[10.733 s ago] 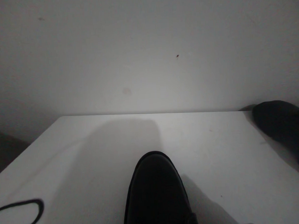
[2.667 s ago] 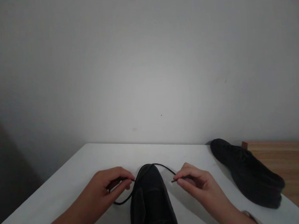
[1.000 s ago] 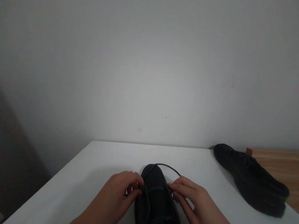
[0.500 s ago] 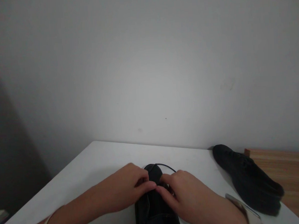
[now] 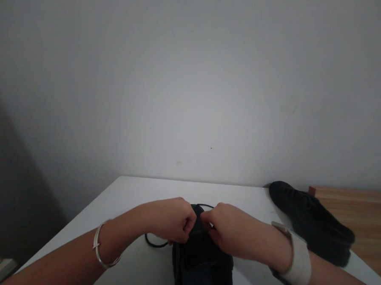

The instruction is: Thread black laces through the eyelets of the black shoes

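Note:
A black shoe (image 5: 201, 261) stands on the white table at the bottom middle, its toe pointing away from me. Over the left side of its lacing, my left hand (image 5: 177, 222) is closed on a black shoelace (image 5: 155, 245), which curves out below the hand onto the table. My right hand (image 5: 222, 226) is pinched at the right side of the lacing, with another stretch of dark lace arching past the toe beside it. The small part of the lace between the fingertips is hidden.
Another black shoe (image 5: 309, 221) lies at the right back of the white table (image 5: 142, 189), by a wood-grain board (image 5: 370, 222). A plain grey-white wall (image 5: 188, 96) rises directly behind the table.
My hands have moved apart from where their fingertips met over the shoe. The left hand has curled tighter, and a lace loop now shows to its left.

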Demonstrator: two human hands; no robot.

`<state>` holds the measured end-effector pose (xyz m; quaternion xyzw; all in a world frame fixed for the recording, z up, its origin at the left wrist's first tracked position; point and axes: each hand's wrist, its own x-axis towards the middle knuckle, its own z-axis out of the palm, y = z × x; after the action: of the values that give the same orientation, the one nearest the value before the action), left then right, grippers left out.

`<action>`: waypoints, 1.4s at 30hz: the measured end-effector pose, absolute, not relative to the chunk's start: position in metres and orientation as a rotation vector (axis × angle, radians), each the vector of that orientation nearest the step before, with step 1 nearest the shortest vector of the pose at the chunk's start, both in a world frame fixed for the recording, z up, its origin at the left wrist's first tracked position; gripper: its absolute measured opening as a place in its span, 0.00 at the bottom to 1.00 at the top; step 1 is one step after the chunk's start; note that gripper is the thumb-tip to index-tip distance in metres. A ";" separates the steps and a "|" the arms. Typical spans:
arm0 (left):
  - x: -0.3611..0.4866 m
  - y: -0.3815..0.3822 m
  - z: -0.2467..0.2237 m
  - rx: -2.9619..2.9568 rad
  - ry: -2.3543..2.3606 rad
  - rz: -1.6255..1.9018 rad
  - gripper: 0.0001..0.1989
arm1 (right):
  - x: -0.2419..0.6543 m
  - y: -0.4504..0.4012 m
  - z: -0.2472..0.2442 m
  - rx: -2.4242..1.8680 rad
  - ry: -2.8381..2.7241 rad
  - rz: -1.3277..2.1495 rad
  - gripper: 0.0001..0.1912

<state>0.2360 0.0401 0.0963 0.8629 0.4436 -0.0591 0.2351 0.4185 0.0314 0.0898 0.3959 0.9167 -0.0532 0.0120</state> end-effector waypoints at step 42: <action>0.229 0.076 0.074 1.598 1.114 0.961 0.08 | 0.427 0.025 0.167 1.126 4.085 -1.533 0.04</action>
<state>0.2291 0.0757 0.0739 0.6511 0.4538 0.3913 0.4658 0.4271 0.0248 0.1674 0.1940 0.7038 -0.2641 -0.6304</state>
